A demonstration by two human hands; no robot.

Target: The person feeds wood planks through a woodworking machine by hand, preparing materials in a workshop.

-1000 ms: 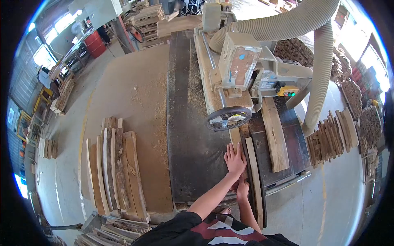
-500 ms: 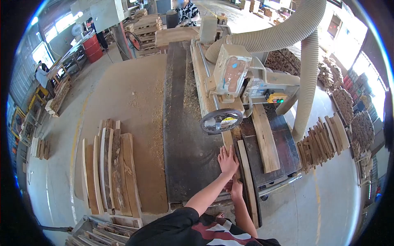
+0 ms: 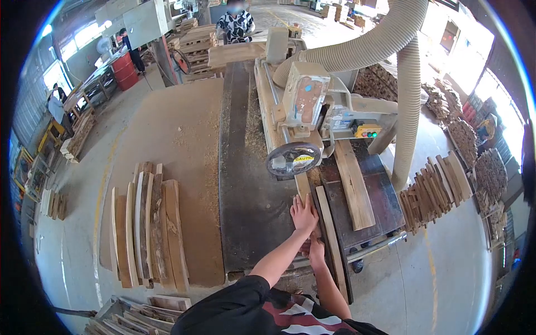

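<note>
A narrow wooden board (image 3: 302,185) lies lengthwise on the dark machine table, its far part passing under the machine head with the handwheel (image 3: 294,158). My left hand (image 3: 304,214) rests flat on top of this board, fingers stretched forward. Closer to me, my right hand (image 3: 315,250) is closed around the board's near end, its fingers partly hidden. Just right of the board runs a long pale wooden strip (image 3: 330,237) along a dark edge.
A wider plank (image 3: 355,187) lies on the table's right side. Stacked boards (image 3: 148,223) stand to the left, with more boards (image 3: 441,187) to the right. A thick hose (image 3: 407,111) hangs over the machine. A co-worker (image 3: 235,25) stands beyond it.
My view has shifted slightly. Both hands keep nearly the same place on the board. The co-worker behind the machine has moved left and shows more fully.
</note>
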